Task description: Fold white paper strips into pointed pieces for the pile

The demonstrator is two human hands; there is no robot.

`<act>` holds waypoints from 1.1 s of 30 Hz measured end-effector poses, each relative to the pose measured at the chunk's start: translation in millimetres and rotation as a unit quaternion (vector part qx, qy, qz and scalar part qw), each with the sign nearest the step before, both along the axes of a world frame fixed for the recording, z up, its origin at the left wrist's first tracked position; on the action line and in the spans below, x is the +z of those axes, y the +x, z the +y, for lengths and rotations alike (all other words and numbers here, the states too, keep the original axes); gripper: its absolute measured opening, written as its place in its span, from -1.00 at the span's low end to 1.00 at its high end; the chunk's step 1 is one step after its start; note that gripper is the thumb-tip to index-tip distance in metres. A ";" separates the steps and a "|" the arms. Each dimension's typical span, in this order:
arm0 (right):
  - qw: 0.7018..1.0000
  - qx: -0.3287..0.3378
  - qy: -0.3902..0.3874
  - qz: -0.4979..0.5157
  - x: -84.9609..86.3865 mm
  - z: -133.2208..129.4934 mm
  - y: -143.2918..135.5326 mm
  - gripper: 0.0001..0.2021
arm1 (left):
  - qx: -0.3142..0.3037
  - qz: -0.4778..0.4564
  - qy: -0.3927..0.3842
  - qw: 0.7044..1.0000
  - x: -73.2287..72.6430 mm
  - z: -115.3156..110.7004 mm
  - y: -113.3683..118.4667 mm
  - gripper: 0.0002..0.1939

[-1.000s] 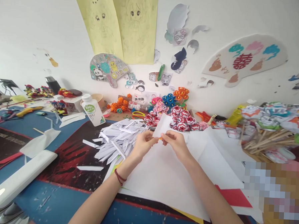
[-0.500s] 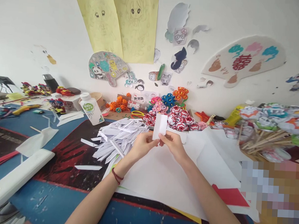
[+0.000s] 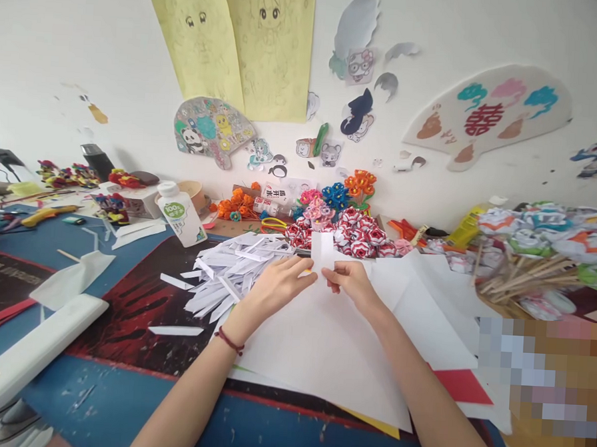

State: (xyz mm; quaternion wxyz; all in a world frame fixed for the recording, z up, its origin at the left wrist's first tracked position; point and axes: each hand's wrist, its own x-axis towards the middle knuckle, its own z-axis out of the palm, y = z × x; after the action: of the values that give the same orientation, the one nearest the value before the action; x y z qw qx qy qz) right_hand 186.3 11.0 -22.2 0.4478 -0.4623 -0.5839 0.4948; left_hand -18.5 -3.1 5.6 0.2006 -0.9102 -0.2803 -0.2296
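Note:
A small folded piece of white paper (image 3: 322, 246) stands upright between my hands, above large white sheets (image 3: 337, 345). My left hand (image 3: 281, 282) is closed at the paper's left side, its back turned up and its fingers pointing right. My right hand (image 3: 348, 281) pinches the paper's lower right side between thumb and curled fingers. Left of my hands lies a heap of folded white paper strips (image 3: 236, 267), with one separate strip (image 3: 175, 331) nearer to me on the dark mat.
A white bottle (image 3: 181, 216) stands behind the heap. Red-and-white paper flowers (image 3: 355, 234) lie at the back, and wooden sticks (image 3: 519, 265) with paper flowers at the right. A long white device (image 3: 41, 353) rests at the left. Red paper (image 3: 463, 385) shows under the sheets.
My left hand has turned over so that its back faces up, with its fingers across the paper. My right hand has shifted slightly right.

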 end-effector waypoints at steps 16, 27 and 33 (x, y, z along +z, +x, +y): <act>0.996 0.063 0.019 0.059 12.3 -10.5 -4.6 -0.71 | 0.025 -0.327 -0.304 0.895 -4.3 5.7 12.4 -0.95; 0.994 0.064 -0.006 0.088 16.7 -14.8 -8.8 -0.71 | 0.006 -0.406 -0.332 0.851 -4.3 0.9 19.3 -0.96; 0.994 0.066 -0.008 0.081 16.9 -15.2 -9.2 -0.68 | 0.003 -0.402 -0.317 0.859 -2.9 -1.7 19.6 -0.96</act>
State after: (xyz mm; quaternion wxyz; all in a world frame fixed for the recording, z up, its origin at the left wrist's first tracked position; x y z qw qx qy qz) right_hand 177.0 -4.2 -5.3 0.4560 -0.3848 -0.5710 0.5639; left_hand 1.1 -4.7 2.8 -0.2282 -0.7525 -0.3970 -0.4733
